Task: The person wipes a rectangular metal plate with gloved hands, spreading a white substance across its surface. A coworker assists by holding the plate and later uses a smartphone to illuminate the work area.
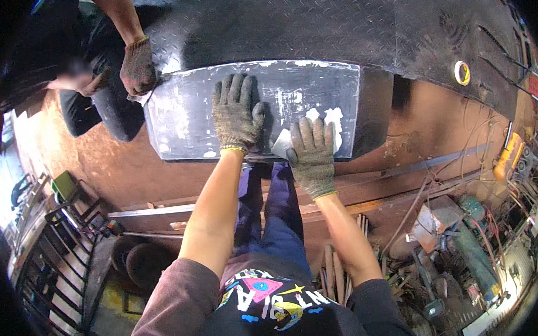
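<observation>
Dark cloth sleeves (180,297) end around the elbows, and both bare forearms reach forward: the left runs almost straight ahead, the right slants inward. The right hand (313,149), in a grey knitted glove, lies palm down with its fingers slightly spread over the near right part of a flat, dark, many-sided panel (186,127). A thin, pale, flat scrap (281,145) shows beside its thumb; whether the thumb pinches it or the palm merely covers it, I cannot tell. The left hand (238,114), gloved alike, rests flat farther out near the panel's middle, fingers extended, thumb out to the side, pinching nothing visible.

The surface work looks partway along: much of the panel is dark with thin white smears, while the thick white patch (334,123) at the right fingertips and the marks along the far edge seem left to do. At the panel's left end is a co-worker's gloved hand (138,68). Beyond the panel spreads a black, raised-pattern metal plate (276,31).
</observation>
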The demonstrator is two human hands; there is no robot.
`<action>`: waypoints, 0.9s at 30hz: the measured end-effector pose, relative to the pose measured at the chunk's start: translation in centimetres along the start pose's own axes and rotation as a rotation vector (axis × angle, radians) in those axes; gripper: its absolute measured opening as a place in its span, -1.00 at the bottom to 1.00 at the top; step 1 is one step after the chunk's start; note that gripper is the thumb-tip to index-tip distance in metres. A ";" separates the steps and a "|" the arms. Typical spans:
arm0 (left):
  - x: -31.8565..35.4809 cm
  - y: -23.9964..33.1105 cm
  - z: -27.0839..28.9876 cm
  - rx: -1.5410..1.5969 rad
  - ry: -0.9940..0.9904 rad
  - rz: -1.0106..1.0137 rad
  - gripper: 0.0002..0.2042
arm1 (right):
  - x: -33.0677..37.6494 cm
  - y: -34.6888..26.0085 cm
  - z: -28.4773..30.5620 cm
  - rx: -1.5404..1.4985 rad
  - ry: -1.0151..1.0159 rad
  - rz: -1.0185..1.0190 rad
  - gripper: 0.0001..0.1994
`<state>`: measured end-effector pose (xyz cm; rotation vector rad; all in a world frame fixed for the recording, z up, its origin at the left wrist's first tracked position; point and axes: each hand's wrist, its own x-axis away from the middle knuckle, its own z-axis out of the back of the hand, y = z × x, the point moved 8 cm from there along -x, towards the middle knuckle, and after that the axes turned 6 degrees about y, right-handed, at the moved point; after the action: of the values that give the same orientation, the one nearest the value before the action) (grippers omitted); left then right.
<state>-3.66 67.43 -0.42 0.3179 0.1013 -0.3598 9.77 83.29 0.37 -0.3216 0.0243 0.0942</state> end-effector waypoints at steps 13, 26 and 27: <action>-0.5 0.3 0.0 -0.001 -0.022 0.022 -0.35 | -1.1 3.8 -0.2 -0.014 -0.120 0.187 -0.32; 0.0 -0.1 0.2 -0.037 -0.023 -0.010 -0.34 | -1.2 3.2 0.9 0.024 0.043 0.052 -0.33; 0.0 -0.2 0.1 -0.052 -0.017 -0.006 -0.34 | -1.5 4.4 0.9 0.091 0.056 0.035 -0.34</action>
<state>-3.76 67.20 -0.36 0.2627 0.0948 -0.3656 7.81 87.58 -0.11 -0.2330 0.0896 0.1183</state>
